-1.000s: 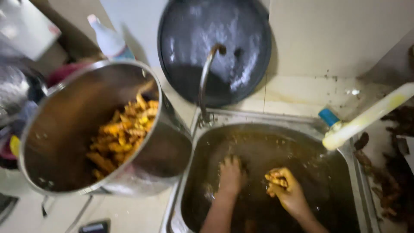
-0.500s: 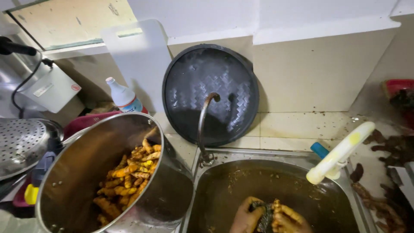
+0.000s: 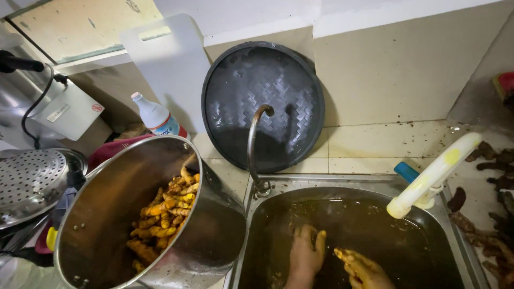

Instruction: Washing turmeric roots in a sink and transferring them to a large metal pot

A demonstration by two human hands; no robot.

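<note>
Both my hands are down in a steel sink [image 3: 453, 214] full of muddy brown water. My left hand [image 3: 305, 252] lies flat in the water with its fingers together, and I cannot see anything in it. Beside it, my right hand [image 3: 363, 268] is curled around orange-yellow turmeric roots [image 3: 342, 253] whose tips poke out toward the left hand. Left of the sink stands a big steel pot [image 3: 211, 235], tilted toward me, with a heap of washed orange roots [image 3: 163, 216] inside.
A curved tap [image 3: 251, 140] rises at the sink's back left. A round dark tray [image 3: 265, 101] and a white cutting board [image 3: 168, 64] lean on the wall. A white-handled tool [image 3: 435, 174] lies over the sink's right rim. Dirty roots [image 3: 487, 214] sit at right, a perforated steel lid [image 3: 29, 179] at left.
The view has tipped upward, so my hands now sit at the bottom edge. They came together half a second ago and have since parted slightly, the right still holding roots.
</note>
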